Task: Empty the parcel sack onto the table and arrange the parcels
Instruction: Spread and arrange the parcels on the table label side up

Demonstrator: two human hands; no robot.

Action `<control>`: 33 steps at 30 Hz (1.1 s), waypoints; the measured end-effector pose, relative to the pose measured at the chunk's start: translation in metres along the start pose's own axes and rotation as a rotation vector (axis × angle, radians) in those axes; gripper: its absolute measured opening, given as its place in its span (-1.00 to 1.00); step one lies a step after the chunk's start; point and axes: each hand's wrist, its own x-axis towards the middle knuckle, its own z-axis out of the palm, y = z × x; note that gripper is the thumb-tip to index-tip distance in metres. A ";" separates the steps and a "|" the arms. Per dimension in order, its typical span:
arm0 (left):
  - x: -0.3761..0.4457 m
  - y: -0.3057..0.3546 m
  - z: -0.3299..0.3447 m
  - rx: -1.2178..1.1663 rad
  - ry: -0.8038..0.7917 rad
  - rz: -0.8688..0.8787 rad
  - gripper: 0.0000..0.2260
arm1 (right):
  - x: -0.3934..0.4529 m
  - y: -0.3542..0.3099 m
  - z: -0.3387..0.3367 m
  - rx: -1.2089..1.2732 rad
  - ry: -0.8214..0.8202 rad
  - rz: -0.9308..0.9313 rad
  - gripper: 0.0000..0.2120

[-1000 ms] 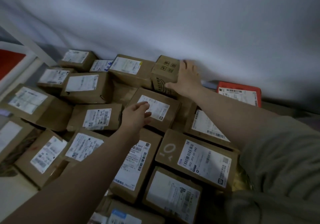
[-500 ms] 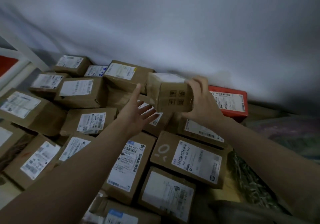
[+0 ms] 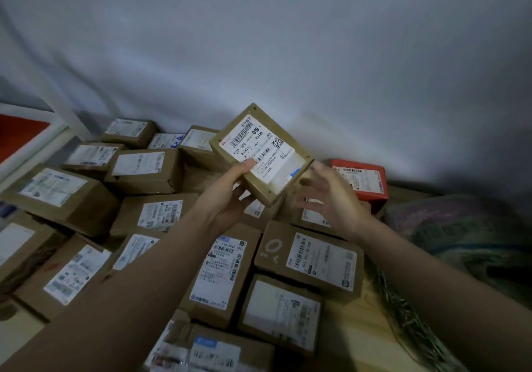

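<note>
At the far left edge a red panel in a white frame (image 3: 20, 135) leans beside the heap, and next to it a large brown cardboard box with a pale shipping label (image 3: 57, 191) lies tilted on top of other parcels. Moving inward, a dense spread of brown cardboard parcels with white labels (image 3: 152, 213) covers the surface all the way back to the grey-white wall (image 3: 288, 40), the rear ones touching it. The left hand (image 3: 230, 196) comes up from the lower left and holds a flat brown cardboard parcel with a large white barcode label (image 3: 260, 153) raised above the heap; its thumb lies on the label near the lower left corner and its fingers curl beneath the box, which is tilted so the label faces the camera. Just right of that parcel the right hand (image 3: 331, 199) is spread, its fingers straight and apart, close to the box's right edge but not clearly touching it. Below the right wrist lies a brown box printed with a pale circle logo (image 3: 308, 256). Behind the right hand a red box with a white label (image 3: 359, 180) sits against the wall. At the far right a crumpled woven sack of dull green and purple (image 3: 466, 233) lies on the light wooden tabletop (image 3: 362, 328).
</note>
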 end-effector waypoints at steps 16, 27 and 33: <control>0.014 -0.016 -0.024 0.261 0.224 -0.010 -0.32 | 0.049 -0.011 -0.018 -0.064 0.399 0.107 -0.42; 0.034 -0.024 -0.047 0.256 0.405 -0.045 -0.47 | 0.143 0.007 -0.027 -0.521 0.313 0.187 -0.72; 0.032 -0.022 -0.041 0.248 0.424 -0.029 -0.56 | 0.143 0.016 -0.024 -0.538 0.226 0.234 -0.66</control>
